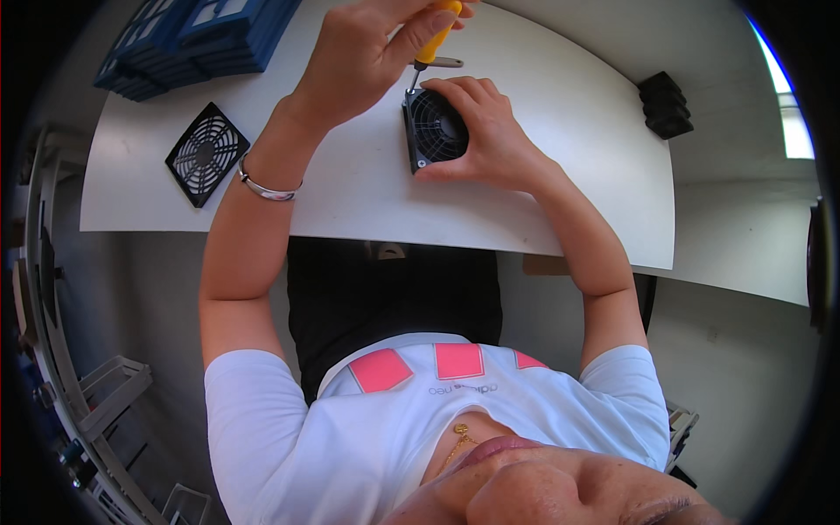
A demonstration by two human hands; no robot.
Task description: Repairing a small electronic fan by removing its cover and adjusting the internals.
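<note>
left hand point(359, 52): fingers wrapped round the yellow handle of a screwdriver point(429, 45), clamped on it; fingertips partly cut off by the top edge.
screwdriver: tilted, shaft running down to the fan's far left corner; exact fit of tip to screw too small to tell.
right hand point(486, 127): clamped on the cooling fan, thumb on the near edge, fingers over the far side, covering the right part.
cooling fan point(437, 127): black, square frame, ringed face up, on the tabletop point(350, 203) between the hands.
near left corner: one screw point(422, 164) visible, looks seated.
progress: mid-job, my read. near left screw looks in place; far left corner is the one being worked. right corners hidden by the hand, so can't count what's left. tightening or loosening: can't tell.
behind the driver: slim grey tool point(448, 62), partly hidden.
left of the fan: loose black fan guard point(205, 155), flat, well apart, near the left forearm.
far left: blue parts bins point(223, 48).
far right: stack of black parts point(666, 105) by the tabletop edge.
</note>
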